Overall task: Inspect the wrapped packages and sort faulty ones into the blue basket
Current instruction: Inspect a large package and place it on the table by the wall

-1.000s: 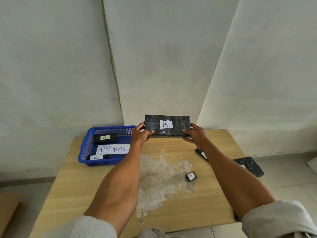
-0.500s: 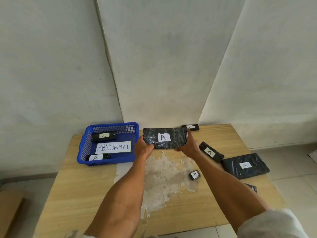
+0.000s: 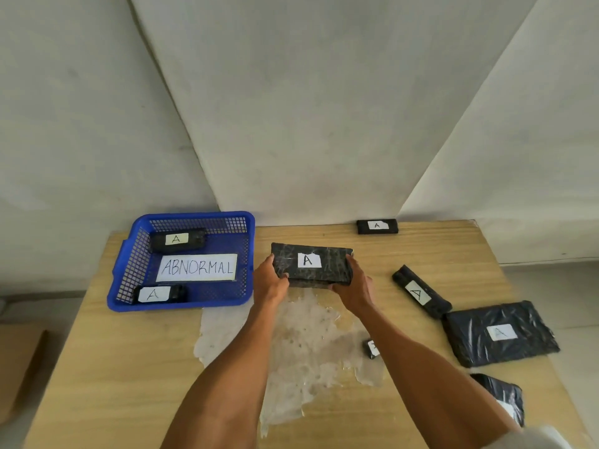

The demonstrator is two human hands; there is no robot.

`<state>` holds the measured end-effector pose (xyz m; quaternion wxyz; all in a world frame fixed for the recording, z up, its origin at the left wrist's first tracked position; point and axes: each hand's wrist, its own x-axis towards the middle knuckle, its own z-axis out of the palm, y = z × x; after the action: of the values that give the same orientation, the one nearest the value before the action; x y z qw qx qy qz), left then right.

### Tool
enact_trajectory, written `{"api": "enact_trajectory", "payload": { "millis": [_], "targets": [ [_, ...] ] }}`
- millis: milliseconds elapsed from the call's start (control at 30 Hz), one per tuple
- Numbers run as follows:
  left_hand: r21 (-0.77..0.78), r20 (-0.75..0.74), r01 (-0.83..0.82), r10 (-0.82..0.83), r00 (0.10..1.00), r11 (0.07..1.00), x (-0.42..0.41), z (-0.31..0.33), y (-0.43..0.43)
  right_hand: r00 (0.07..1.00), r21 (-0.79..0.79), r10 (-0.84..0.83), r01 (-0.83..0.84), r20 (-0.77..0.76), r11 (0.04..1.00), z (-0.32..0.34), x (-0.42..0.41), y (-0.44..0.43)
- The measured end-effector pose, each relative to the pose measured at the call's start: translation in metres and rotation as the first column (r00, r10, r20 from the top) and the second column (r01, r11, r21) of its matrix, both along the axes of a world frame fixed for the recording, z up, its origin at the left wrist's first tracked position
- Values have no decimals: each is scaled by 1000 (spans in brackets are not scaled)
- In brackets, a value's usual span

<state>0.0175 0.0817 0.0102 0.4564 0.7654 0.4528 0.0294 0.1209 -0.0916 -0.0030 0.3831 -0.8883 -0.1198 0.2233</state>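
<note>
A black wrapped package (image 3: 327, 265) with a white "A" label is held low over the middle of the wooden table (image 3: 129, 367). My left hand (image 3: 269, 281) grips its left end and my right hand (image 3: 355, 286) grips its right end, thumbs on top. The blue basket (image 3: 129, 270) stands just to the left, with an "ABNORMAL" sign and two small black packages (image 3: 178, 239) (image 3: 158, 293) inside. More black "A" packages lie on the table: one at the far edge (image 3: 377, 226), a long one (image 3: 421, 291), a large flat one (image 3: 500, 333), a tiny one (image 3: 371, 348) and one at the right edge (image 3: 504, 395).
A pale worn patch (image 3: 308, 345) covers the table's middle under my forearms. White wall panels rise behind the table. A brown box (image 3: 19, 367) sits on the floor at the left.
Both hands have lowered the held package from chest height down toward the table's middle. My view has tilted down, so more packages on the right show.
</note>
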Motion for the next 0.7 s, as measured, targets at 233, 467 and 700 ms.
{"api": "enact_trajectory", "payload": {
  "millis": [233, 467, 700],
  "targets": [
    [134, 102, -68, 54, 993, 989, 49, -40, 21, 999, 39, -10, 8, 47, 999, -48, 52, 40],
    [217, 105, -78, 57, 993, 973, 71, -79, 47, 996, 37, 11, -15, 89, 999, -82, 73, 68],
    [404, 164, -98, 34, 986, 910, 66, -98, 29, 978, 29, 32, -39, 206, 999, -96, 79, 74]
  ]
}}
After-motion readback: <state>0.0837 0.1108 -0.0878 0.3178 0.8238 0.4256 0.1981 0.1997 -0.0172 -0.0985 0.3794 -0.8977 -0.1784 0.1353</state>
